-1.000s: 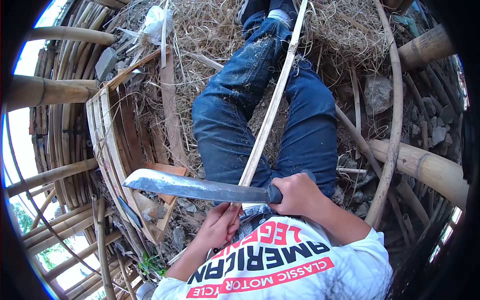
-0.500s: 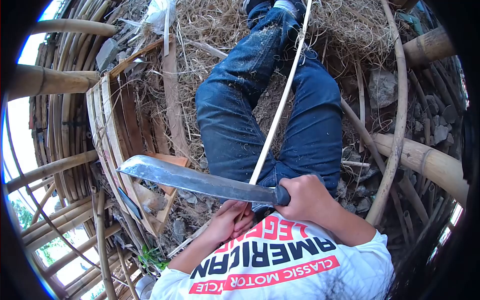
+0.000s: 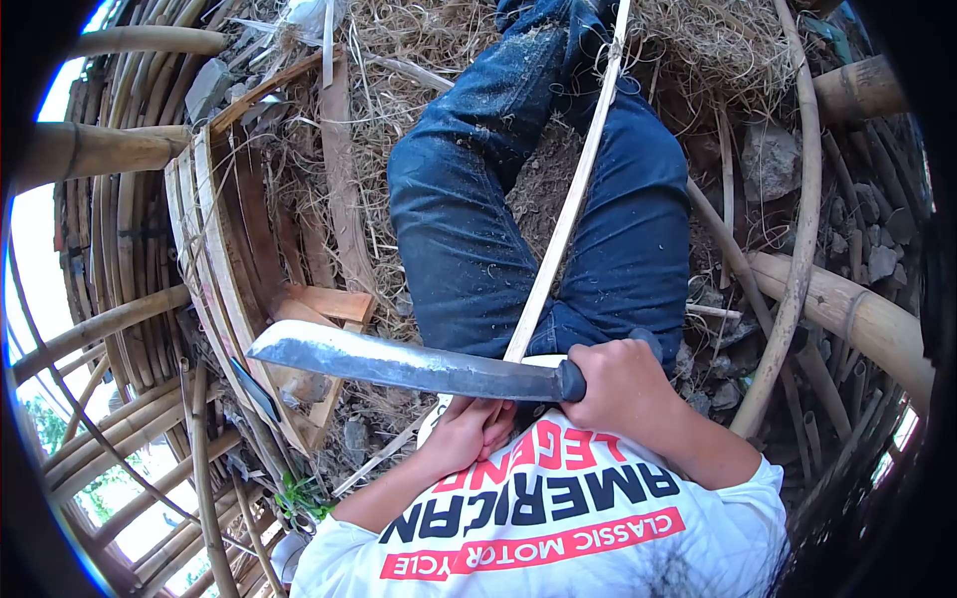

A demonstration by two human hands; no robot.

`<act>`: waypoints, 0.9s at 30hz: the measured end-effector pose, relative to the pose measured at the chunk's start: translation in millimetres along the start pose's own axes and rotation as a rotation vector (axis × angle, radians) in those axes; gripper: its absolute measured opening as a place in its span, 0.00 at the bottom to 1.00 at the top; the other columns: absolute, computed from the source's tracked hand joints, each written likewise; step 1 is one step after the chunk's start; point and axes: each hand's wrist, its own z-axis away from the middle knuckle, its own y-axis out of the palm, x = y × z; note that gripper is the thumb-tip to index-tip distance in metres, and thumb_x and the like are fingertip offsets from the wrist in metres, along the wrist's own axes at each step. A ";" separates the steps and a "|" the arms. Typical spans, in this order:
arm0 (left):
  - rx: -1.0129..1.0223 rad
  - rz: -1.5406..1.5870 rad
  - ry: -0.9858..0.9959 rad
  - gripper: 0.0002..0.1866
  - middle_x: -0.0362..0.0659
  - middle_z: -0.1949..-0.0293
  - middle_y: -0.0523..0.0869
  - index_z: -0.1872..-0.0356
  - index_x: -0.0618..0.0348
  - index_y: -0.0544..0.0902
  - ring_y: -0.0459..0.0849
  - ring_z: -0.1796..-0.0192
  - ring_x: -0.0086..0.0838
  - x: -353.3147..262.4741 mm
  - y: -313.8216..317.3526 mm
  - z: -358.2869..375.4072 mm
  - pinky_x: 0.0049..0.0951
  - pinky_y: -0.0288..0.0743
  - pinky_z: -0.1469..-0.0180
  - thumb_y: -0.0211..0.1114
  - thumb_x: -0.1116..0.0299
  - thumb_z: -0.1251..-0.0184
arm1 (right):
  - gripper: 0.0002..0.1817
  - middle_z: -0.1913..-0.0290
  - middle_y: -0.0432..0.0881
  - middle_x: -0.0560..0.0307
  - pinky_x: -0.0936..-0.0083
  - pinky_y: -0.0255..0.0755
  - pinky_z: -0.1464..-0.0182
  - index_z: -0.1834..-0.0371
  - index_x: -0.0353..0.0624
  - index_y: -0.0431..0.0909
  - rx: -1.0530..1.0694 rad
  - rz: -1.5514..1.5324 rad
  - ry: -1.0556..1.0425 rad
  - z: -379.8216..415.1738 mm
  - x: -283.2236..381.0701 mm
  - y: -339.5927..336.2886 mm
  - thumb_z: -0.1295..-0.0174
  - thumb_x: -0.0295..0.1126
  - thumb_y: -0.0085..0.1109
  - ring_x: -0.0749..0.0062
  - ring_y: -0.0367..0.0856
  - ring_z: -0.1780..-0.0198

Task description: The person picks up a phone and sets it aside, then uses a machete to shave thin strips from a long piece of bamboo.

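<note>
My right hand (image 3: 620, 382) is wrapped round the dark handle of a machete (image 3: 419, 369). Its long, worn blade points left and lies across a pale bamboo strip (image 3: 570, 214) close to my belly. Beneath the blade, the closed fingers of my left hand (image 3: 467, 436) grip the near end of that strip; the blade partly hides them. From there the strip runs up between my legs, in blue jeans (image 3: 464, 249), and out past my feet at the top of the view.
Curly shavings (image 3: 708, 50) cover the ground ahead. On the left stand a wooden frame (image 3: 214, 239) and stacked bamboo poles (image 3: 130, 219). A thick bamboo pole (image 3: 847, 309), a curved stick (image 3: 802, 199) and rocks (image 3: 773, 164) lie to the right. A phone-like dark object (image 3: 254, 387) leans by the frame.
The machete and my right hand have shifted slightly right, and the blade lies a little more level. The strip's far part has moved slightly right. Both hands keep their hold.
</note>
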 end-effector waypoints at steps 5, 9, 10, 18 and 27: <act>-0.046 -0.026 -0.016 0.11 0.34 0.82 0.64 0.61 0.58 0.68 0.59 0.83 0.18 -0.6 3.2 0.1 0.21 0.56 0.80 0.45 0.62 0.19 | 0.15 0.78 0.83 0.45 0.61 0.79 0.67 0.73 0.40 0.81 0.007 0.053 0.028 -0.3 1.2 -3.2 0.57 0.41 0.69 0.52 0.85 0.73; -0.028 -0.086 0.015 0.11 0.34 0.81 0.64 0.61 0.58 0.68 0.60 0.83 0.17 -1.3 1.7 0.2 0.20 0.56 0.80 0.44 0.63 0.19 | 0.13 0.79 0.81 0.43 0.60 0.78 0.67 0.80 0.39 0.78 -0.056 0.051 0.022 -1.7 0.2 -0.8 0.61 0.37 0.68 0.49 0.84 0.74; -0.032 -0.086 0.013 0.11 0.34 0.81 0.64 0.61 0.58 0.68 0.60 0.83 0.17 -1.6 1.9 0.7 0.20 0.56 0.80 0.44 0.63 0.19 | 0.13 0.79 0.81 0.43 0.60 0.78 0.67 0.80 0.39 0.78 -0.054 0.048 0.020 -2.1 -0.1 0.4 0.61 0.37 0.68 0.49 0.84 0.74; -0.017 -0.057 -0.002 0.13 0.35 0.82 0.63 0.61 0.59 0.66 0.59 0.83 0.17 -2.3 0.0 -0.9 0.21 0.55 0.80 0.45 0.60 0.18 | 0.14 0.79 0.81 0.45 0.60 0.77 0.67 0.80 0.40 0.77 -0.102 0.064 0.031 -4.1 -3.8 0.2 0.65 0.36 0.70 0.51 0.84 0.73; -0.027 -0.133 0.040 0.15 0.35 0.86 0.61 0.65 0.57 0.64 0.56 0.87 0.17 -2.3 -1.5 0.0 0.21 0.53 0.83 0.44 0.58 0.18 | 0.16 0.79 0.81 0.47 0.61 0.76 0.68 0.78 0.41 0.76 -0.168 0.127 -0.015 -6.0 -12.4 1.0 0.68 0.36 0.72 0.52 0.83 0.73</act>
